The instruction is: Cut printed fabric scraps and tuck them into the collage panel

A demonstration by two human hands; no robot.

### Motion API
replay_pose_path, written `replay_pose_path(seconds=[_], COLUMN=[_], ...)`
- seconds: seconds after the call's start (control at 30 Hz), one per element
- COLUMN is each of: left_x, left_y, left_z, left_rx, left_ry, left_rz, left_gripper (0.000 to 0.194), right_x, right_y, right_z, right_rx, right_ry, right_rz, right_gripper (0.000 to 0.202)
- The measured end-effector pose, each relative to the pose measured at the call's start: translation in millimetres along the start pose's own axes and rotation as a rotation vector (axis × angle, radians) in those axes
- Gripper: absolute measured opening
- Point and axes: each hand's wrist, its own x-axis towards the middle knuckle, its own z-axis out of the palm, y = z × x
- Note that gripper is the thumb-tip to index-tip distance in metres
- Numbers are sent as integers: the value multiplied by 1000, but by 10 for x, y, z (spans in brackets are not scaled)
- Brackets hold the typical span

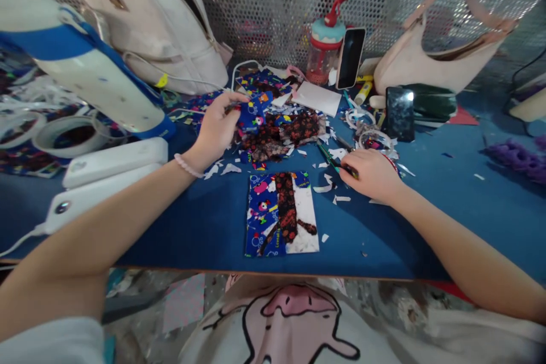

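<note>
- A person's left hand [217, 128] pinches a blue patterned scrap of cloth [251, 116] between thumb and fingers, lifting it just above a heap of cloth cuttings [284, 133] toward the back of the blue tabletop [205, 222].
- The right hand [373, 176] lies knuckles-up on the tabletop, fingers curled around the handles of a pair of scissors [330, 159] whose blades point toward the heap.
- Between the two hands, nearer the front edge, lies a small card [281, 213] partly covered in blue cartoon-print cloth with a dark red floral strip across it.
- White paper snippets [324, 187] litter the surface around the card.
- Along the back edge stand a pale backpack [157, 17], a drinking bottle [324, 48], an upright phone [350, 57] and a cream handbag [426, 57].
</note>
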Motion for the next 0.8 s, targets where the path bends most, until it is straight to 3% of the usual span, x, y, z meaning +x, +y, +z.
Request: replay_pose_path(seconds=[0.1, 0.2, 0.3, 0.4, 0.5, 0.6, 0.8], left_x=[33, -84, -218, -268, -251, -218, -184], left_y=[45, 52, 74, 144, 207, 201, 94], left_z=[160, 199, 140, 67, 27, 13, 28], left_rx=[165, 465, 702, 867, 932, 942, 845], left_ry=[-55, -240, -301, -294, -295, -316, -334], left_rz=[121, 274, 325, 258, 166, 161, 366], left_gripper=[33, 38, 43, 46, 51, 40, 32], right_x=[-31, -56, -69, -66, -47, -30, -11], right_y=[61, 119, 163, 186, 181, 162, 131], right_z=[-37, -97, -166, -209, -208, -190, -218], right_rx=[-10, -60, -160, -251, -297, -315, -312], right_ry=[24, 19, 5, -58, -176, -272, -411], right_rz=[30, 76, 159, 269, 377, 404, 467], right_gripper=[23, 23, 27, 22, 21, 25, 36])
